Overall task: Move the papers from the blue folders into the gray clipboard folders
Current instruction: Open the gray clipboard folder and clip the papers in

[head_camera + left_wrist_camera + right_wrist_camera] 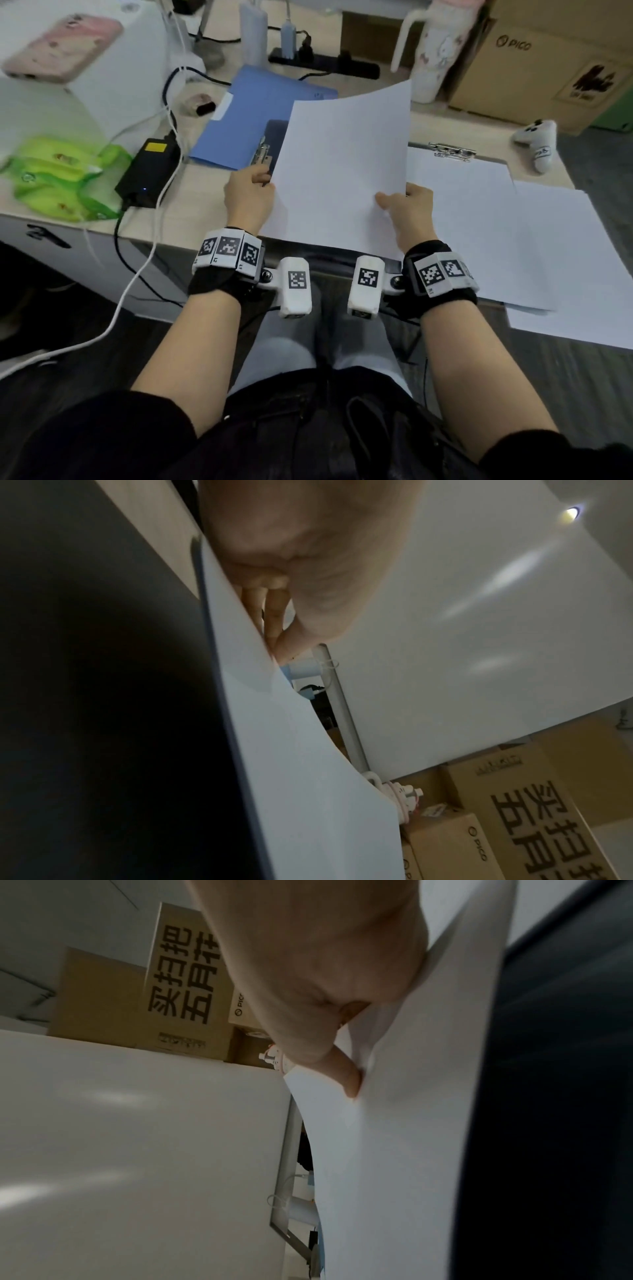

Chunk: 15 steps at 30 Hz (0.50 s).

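Observation:
Both hands hold up a white sheet of paper (342, 171) over the desk's near edge. My left hand (265, 183) pinches its left edge, and my right hand (394, 200) grips the right edge with the thumb on top. Under the sheet lies a dark gray clipboard folder (277, 132) with a metal clip (262, 152). A closed blue folder (253, 113) lies behind it. The left wrist view shows fingers (277, 620) on the paper (308, 750) beside the dark folder (103, 696). In the right wrist view the thumb (346, 1074) presses the paper (411, 1137).
At the right, a second clipboard (452, 150) holds white sheets (479, 222) that overhang the desk edge. A black power adapter (149, 171), green tissue packs (65, 174), a power strip (325, 63), a white bottle (438, 51), a cardboard box (548, 61) and a white controller (537, 144) ring the folders.

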Tool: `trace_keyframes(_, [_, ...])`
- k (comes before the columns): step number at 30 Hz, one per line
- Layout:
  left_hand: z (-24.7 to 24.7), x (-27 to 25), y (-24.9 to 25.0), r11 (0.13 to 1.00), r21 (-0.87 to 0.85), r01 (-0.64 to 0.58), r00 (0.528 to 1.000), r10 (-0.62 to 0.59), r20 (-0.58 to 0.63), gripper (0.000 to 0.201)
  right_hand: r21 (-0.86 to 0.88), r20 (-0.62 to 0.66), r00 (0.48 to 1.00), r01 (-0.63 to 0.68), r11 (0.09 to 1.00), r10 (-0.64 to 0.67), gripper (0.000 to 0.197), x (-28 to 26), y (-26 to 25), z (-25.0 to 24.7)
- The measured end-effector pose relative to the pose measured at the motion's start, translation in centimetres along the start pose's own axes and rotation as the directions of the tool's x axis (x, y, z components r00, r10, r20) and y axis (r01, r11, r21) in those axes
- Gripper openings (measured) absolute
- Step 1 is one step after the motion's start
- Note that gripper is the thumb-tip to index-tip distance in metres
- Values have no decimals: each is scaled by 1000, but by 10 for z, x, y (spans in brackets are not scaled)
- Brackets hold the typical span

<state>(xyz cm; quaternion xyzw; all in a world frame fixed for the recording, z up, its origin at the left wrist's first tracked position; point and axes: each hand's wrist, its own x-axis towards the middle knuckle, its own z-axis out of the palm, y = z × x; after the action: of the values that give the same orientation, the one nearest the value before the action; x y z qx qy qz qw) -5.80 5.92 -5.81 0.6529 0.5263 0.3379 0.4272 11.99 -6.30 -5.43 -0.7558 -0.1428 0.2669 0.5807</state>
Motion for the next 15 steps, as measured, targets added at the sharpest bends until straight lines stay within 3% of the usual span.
trace_keyframes(2, [-6,0,-7,999,35,23,1000,-22,-16,32,-9,-7,1000,-16,1000,16,27,-1,4,6])
trace_keyframes(4, [-12,1,-13,997,71,39,997,-34,-63,29,-40,0,1000,-31,999,31,9,-3,4,11])
trace_keyframes(6, [-17,1,-19,994,97,44,993,-34,-110,31,-59,2,999,-39,997,39,21,-3,5,15])
trace_keyframes(8, [-21,1,-24,984,166,65,990,-42,-138,35,-65,2,1000,-27,998,27,18,-5,6,18])
trace_keyframes(12, [-27,1,-33,967,228,112,992,-96,-82,35,-87,19,1000,-23,996,25,37,-10,8,24])
trace_keyframes(15, [-30,1,-39,978,189,88,996,-85,-23,31,-127,12,1000,4,992,-3,28,-16,7,29])
